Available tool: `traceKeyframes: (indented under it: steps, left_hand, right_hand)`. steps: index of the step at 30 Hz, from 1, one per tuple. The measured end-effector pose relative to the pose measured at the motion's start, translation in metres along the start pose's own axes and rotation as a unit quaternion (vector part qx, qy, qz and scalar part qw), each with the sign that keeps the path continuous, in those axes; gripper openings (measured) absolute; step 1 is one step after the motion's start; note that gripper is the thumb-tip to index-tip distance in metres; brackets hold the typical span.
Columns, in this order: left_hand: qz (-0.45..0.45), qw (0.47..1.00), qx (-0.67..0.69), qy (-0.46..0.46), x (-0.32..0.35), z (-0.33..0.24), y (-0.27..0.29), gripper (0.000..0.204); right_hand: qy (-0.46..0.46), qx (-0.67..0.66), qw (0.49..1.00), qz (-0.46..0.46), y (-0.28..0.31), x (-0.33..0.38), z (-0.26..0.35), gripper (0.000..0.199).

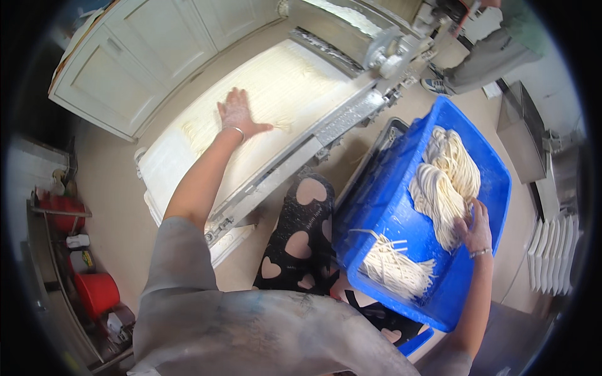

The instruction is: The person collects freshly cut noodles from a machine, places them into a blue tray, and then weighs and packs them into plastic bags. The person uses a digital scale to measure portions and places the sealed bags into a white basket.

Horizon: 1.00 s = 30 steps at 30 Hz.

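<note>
My left hand (237, 113) is spread flat over a layer of cut noodles (263, 81) lying along the white conveyor belt (169, 182) of a metal machine. Its fingers point away from me, and its thumb reaches right. On my right, my right hand (476, 229) is inside a blue plastic crate (401, 182). Its fingers are loosely bent and apart, touching the edge of a noodle bundle (436, 194). Another bundle (454, 156) lies against that one at the crate's far end. A looser noodle bundle (398, 266) rests at the near end.
Rollers dusted with flour (338, 25) stand at the belt's far end. White cabinets (150, 50) line the far left. A red bucket (97, 294) sits by a rack on the left. Another person's leg (489, 62) shows at upper right, near a metal box (520, 131).
</note>
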<state>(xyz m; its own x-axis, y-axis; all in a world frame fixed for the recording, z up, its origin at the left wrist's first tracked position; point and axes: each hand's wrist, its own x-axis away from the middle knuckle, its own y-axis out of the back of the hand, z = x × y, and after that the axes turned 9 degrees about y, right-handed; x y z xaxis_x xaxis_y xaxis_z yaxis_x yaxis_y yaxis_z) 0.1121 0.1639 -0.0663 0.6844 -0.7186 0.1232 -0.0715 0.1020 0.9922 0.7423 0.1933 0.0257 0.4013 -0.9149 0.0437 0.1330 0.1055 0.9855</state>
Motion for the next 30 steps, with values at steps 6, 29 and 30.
traceKeyframes:
  steps: [6, 29, 30]
  left_hand:
    - [0.029, 0.992, 0.052, 0.109, -0.066, 0.067, 0.009, 0.134]
    - [0.100, 0.908, 0.400, -0.081, 0.040, 0.096, 0.153, 0.017]
    - [0.098, 0.898, 0.411, -0.123, 0.056, 0.073, 0.175, 0.018]
  right_hand:
    - [0.025, 0.012, 0.998, -0.064, -0.004, 0.000, -0.023, 0.061]
    - [0.076, -0.076, 0.984, -0.144, 0.013, -0.015, 0.015, 0.050]
    - [0.115, -0.091, 0.976, -0.160, 0.022, -0.018, 0.034, 0.054]
